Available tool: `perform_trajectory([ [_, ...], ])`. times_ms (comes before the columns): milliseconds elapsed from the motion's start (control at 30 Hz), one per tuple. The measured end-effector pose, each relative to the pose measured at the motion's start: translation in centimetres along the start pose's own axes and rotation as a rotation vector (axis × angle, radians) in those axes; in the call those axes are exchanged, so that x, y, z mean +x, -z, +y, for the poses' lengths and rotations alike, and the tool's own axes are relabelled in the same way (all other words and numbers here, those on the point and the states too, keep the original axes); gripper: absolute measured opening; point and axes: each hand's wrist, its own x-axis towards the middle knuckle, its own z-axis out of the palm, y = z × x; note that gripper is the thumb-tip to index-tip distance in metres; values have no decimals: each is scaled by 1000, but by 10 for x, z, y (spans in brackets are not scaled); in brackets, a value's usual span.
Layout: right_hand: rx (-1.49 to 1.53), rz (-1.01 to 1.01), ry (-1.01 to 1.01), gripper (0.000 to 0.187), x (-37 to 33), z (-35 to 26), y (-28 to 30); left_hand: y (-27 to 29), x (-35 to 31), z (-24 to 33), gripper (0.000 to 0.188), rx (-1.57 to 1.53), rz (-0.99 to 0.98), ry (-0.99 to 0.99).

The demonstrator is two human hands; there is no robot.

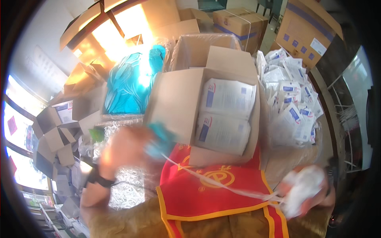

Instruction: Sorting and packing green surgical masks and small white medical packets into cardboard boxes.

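Note:
My left hand [127, 146], blurred by motion, is closed on a teal piece [159, 139] of soft-looking material. Thin white straps [210, 181] run from it across my lap to my right hand [321, 194]. That hand is closed around a crumpled white bundle [300, 189], also smeared, so its kind is unclear. Between the hands stands an open carton [229, 157] holding two stacks of flat white printed packets [226, 99]. A red apron [214, 202] with yellow trim hangs over my front, below the carton.
Left of the carton, a box holds a heap of teal pieces with white straps [129, 89]. White strap-like strands [127, 186] pile beneath my left arm. Many loose white packets [295, 95] are heaped at the right. Larger cartons [240, 27] stand behind; opened cartons [55, 139] crowd the left.

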Motion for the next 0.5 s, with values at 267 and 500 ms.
perform_trajectory([
  [267, 317, 764, -380, 39, 82, 80, 8, -2, 63, 29, 29, 375, 287, -7],
  [500, 240, 420, -334, 45, 134, 135, -6, -28, 86, 47, 34, 393, 410, -25],
])
